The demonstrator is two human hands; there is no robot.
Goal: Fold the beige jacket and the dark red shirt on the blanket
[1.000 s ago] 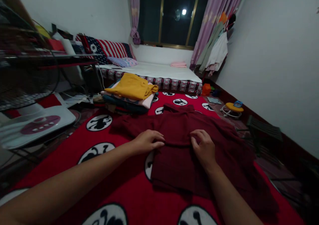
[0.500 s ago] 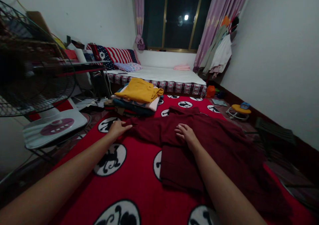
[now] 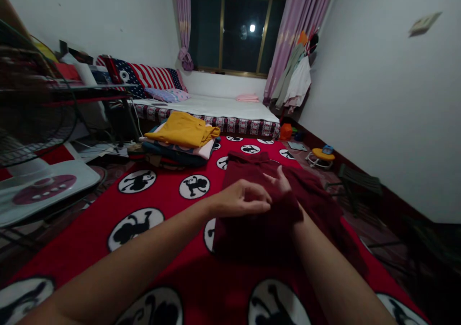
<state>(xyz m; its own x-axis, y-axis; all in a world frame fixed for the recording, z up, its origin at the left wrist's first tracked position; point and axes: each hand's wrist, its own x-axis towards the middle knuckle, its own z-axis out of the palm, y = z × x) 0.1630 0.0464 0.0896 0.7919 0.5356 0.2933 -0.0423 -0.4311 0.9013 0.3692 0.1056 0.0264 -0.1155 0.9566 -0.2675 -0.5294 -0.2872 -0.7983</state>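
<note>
A maroon long-sleeved shirt [image 3: 245, 234] lies on a red blanket [image 3: 165, 253] printed with black figures in white circles. My left hand [image 3: 248, 199] is closed in a pinch at the end of its sleeve, held over the body of the shirt. The sleeve lies across my right wrist. Beyond it, my right hand [image 3: 281, 183] shows spread fingers, thumb raised, above the shirt. The far side of the shirt stays flat on the blanket.
A pile of folded clothes topped by a yellow garment [image 3: 183, 129] sits at the blanket's far left. A fan [image 3: 39, 162] stands at left, a low bed [image 3: 212, 106] at the back. A yellow stool [image 3: 323, 155] and a dark folding stool [image 3: 360, 181] stand at right.
My left hand has carried the sleeve rightward, folding it over the shirt's body and across my right wrist. My right hand has turned thumb up. The view has swung right.
</note>
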